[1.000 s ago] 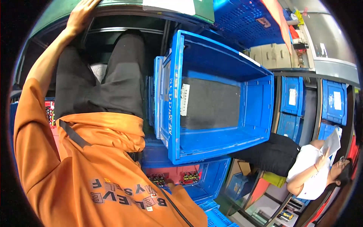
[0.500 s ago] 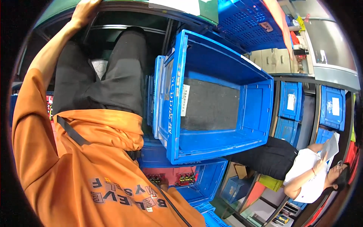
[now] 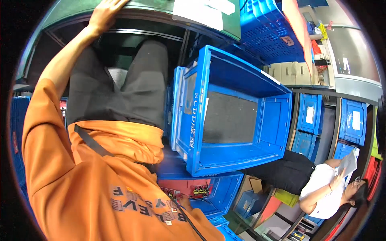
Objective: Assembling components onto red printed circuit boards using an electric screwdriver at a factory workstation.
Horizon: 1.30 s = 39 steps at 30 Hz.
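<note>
The left hand (image 3: 105, 13) lies with fingers spread flat on the edge of a green tabletop (image 3: 161, 10), gripping nothing. The right hand is out of view. Beside the person's legs, one empty blue crate (image 3: 237, 116) rests on another blue crate (image 3: 209, 188) holding red parts. One person in white (image 3: 327, 190) sits nearby.

One big empty blue crate (image 3: 237, 120) is seen in the middle, four small blue bins (image 3: 311, 114) are counted on the rack at the right, one hand (image 3: 105, 12) is seen up top, and one other person (image 3: 321, 188) is seen nearby.
</note>
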Motion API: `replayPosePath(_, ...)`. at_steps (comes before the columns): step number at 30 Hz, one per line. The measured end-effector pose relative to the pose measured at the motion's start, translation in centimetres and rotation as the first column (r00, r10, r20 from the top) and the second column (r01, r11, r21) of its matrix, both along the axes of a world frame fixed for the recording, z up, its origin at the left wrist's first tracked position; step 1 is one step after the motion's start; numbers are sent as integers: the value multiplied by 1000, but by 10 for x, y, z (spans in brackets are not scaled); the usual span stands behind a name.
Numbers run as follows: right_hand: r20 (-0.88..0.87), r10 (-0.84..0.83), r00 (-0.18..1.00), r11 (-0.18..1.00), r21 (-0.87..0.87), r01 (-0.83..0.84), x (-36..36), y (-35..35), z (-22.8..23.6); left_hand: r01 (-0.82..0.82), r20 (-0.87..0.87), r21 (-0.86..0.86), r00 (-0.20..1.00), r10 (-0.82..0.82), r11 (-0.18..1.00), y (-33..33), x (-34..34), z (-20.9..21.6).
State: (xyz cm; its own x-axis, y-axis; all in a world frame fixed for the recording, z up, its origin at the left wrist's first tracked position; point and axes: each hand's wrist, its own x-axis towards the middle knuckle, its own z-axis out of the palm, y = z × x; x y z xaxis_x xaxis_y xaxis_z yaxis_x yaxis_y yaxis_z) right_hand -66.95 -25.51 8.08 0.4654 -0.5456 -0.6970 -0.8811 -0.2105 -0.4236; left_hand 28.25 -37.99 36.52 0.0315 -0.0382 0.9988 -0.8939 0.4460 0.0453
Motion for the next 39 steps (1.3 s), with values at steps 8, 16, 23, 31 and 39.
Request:
replayPosePath(8, -49, -37, 998, 999, -6, 37, 99, -63, 222, -801, 576, 549, 570, 586, 240, 21, -14, 19)
replayPosePath(16, -351, -108, 930, 840, -533, -104, 249, -96, 595, -669, 415, 632, 719, 558, 392, 26, -11, 24)
replayPosePath(23, -268, 397, 878, 183, -914, -362, 528, -124, 667, -139, -228, 704, 884, 407, 696, 45, -51, 66)
replayPosePath(31, -231, 908, 350, -230, -972, -45, 737, -184, 554, 718, -806, -584, -453, -382, 380, 112, -59, 136)
replayPosePath(39, -79, 997, -11, -79, -997, -2, 873, -169, 500, 345, -859, -486, -357, -366, 803, 114, -4, 151)
